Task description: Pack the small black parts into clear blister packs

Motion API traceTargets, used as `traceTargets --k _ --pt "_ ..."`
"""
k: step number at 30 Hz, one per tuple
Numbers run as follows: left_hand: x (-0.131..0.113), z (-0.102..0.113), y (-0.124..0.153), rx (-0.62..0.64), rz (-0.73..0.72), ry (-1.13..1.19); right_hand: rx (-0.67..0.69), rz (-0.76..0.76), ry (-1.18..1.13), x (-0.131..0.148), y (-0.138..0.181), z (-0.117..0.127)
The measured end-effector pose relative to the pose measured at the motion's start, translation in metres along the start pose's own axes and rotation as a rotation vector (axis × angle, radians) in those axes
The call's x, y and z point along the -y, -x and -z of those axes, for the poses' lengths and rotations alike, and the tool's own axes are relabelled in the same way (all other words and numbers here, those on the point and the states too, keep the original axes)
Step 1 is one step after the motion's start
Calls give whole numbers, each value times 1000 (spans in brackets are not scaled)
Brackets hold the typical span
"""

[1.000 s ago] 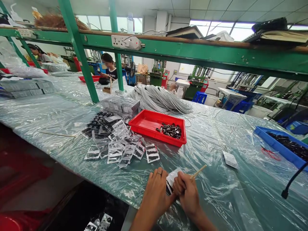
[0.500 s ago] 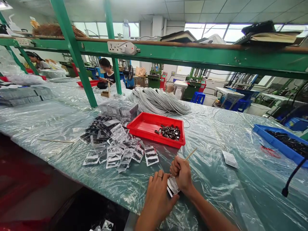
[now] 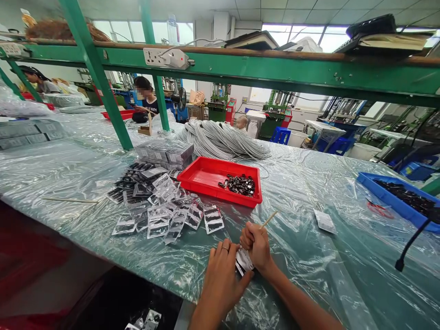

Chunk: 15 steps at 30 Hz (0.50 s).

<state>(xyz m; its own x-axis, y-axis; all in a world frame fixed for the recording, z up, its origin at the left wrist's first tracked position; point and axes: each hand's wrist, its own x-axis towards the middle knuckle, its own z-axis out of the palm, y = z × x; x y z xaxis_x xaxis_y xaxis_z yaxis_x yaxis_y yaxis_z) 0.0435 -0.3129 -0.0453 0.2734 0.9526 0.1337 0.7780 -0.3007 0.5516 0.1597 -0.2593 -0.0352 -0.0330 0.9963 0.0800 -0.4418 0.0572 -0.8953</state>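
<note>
In the head view my right hand [image 3: 257, 245] is closed in a fist around a thin pale stick [image 3: 270, 219], whose upper end sticks out past the fingers. Just under that fist lies a small clear-and-silver packet [image 3: 244, 262] with dark contents, partly covered by both hands. My left hand [image 3: 222, 274], with a ring on one finger, lies flat along the packet's left edge, fingers stretched and thumb apart below it. Ahead and to the left is a pile of similar packets [image 3: 161, 220]. A single packet [image 3: 213, 218] lies at the pile's right edge.
A red tray [image 3: 199, 176] holds small dark metallic parts, with a coil of grey cable [image 3: 223, 140] behind it. To the right are a lone packet [image 3: 325, 222] and a blue tray [image 3: 369, 183]. A green shelf beam [image 3: 261, 68] crosses above. Two people sit beyond the table.
The whole view has shifted slightly, with things sitting a little higher and further left. Both hands keep nearly the same pose at the packet, and the stick stays in my right fist.
</note>
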Motion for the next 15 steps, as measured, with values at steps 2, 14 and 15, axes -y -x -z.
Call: traceTargets --k 2,14,15 --pt "0 -1 1 -7 -2 -26 -20 -31 27 -1 9 6" --pt "-19 9 -8 81 68 -56 -113 -30 -126 28 14 24" --pt "-21 8 -11 83 73 -44 -121 -13 -118 30 7 24"
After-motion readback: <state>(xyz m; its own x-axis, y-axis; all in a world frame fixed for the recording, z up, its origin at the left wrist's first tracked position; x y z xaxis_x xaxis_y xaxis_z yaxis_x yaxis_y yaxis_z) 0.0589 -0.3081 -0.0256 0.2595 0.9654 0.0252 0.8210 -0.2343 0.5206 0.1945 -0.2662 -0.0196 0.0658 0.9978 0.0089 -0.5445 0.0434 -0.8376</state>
